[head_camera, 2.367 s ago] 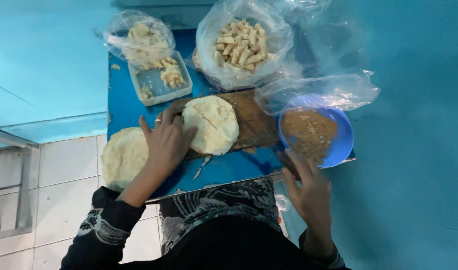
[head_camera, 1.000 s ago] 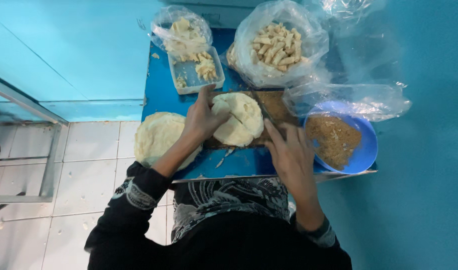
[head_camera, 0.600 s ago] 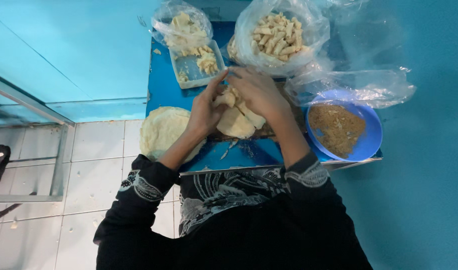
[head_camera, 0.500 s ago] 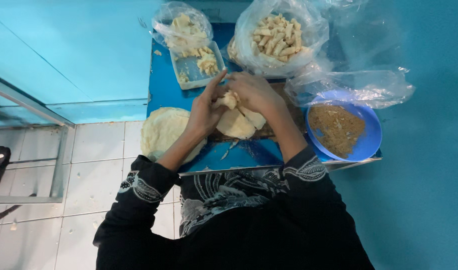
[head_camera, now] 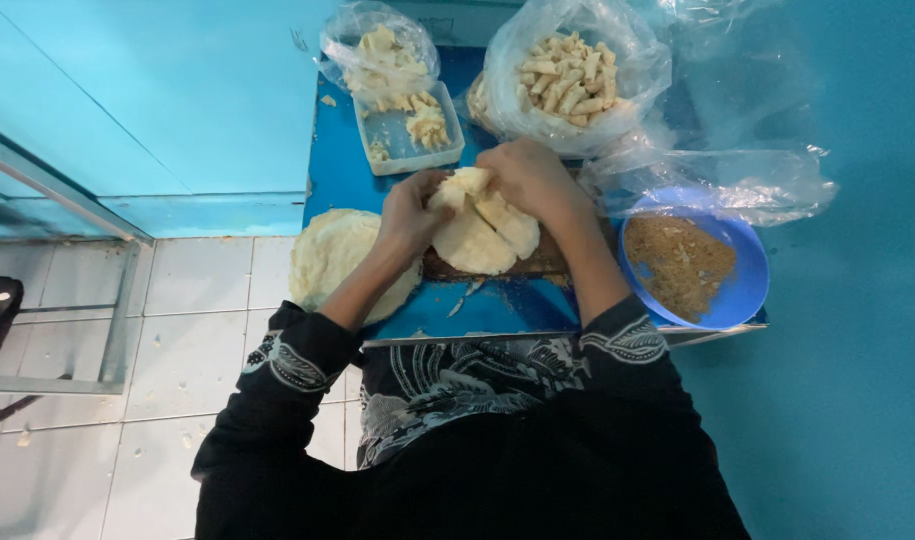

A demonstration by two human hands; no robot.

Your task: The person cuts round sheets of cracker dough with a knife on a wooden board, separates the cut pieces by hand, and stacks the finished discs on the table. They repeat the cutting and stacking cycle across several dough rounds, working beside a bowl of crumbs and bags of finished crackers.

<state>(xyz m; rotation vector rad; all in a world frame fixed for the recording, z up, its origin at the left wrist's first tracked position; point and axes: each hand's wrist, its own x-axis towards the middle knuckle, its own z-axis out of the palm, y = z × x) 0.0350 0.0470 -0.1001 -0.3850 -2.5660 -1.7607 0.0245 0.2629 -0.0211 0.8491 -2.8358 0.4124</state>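
both hands' grip: left hand (head_camera: 410,212) and right hand (head_camera: 534,178) clasp folded dough sheet (head_camera: 478,232).

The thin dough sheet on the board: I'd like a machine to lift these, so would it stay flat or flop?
Likely floppy: the dough sheet already folds over itself between the left hand and right hand. Probably light, since it looks thin. It may tear if pulled by one edge; supporting it from below seems safer.
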